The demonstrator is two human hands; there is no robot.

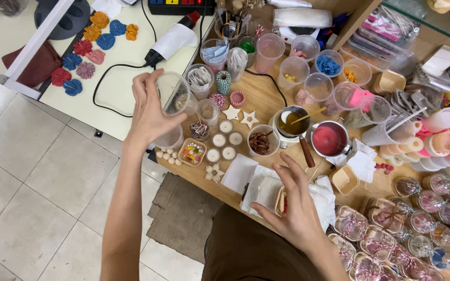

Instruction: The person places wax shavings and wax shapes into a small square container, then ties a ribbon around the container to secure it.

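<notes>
Left hand: left hand (149,112) raised over the near-left corner of the wooden table (266,101), fingers wrapped around a clear plastic cup (175,93) held tilted on its side, mouth toward the table.
Cup in hand: above and left of the small tealight candles (224,139), just above another clear cup (170,139) standing at the table edge.
Small tray: tray of coloured beads (192,152) right of that standing cup, left of the tealight candles.
Pots: pot of brown wax (292,122) and pot of pink wax (329,139), right of the tealight candles.
Right hand: right hand (292,208) below the pots, fingers spread and curled over a small beige dish (281,202) on white cloths (259,184); whether it grips the dish, I cannot tell.
</notes>
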